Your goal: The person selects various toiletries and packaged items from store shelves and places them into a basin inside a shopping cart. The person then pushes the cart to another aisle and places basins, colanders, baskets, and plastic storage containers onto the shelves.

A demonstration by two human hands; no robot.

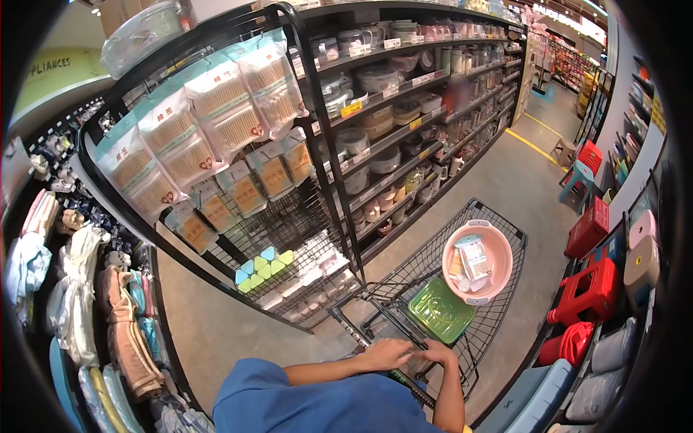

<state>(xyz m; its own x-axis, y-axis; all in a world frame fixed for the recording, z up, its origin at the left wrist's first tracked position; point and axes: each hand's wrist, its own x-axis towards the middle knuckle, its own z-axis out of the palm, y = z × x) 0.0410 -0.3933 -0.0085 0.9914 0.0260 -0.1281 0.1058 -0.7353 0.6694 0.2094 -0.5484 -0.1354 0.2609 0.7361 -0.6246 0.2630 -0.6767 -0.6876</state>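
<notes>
My left hand [388,353] and my right hand [436,353] come together in front of my body, above the push bar [352,330] of a black wire shopping cart [498,216]. The right fingers stretch toward the left hand, whose fingers are loosely bent; nothing shows in either. Whether they touch each other or the bar is hard to see. A pink basin [505,268] sits inside the cart with small packaged goods [473,261] in it. Nearer to me, a green lidded box [442,310] lies beside the basin.
To the left stands a black rack [296,238] hung with packs of cotton swabs [224,101]. Behind it, shelves [404,108] of containers line the aisle. Red stools [588,289] and blue plastic ware [530,397] edge the right side. Clothing [126,325] hangs at left.
</notes>
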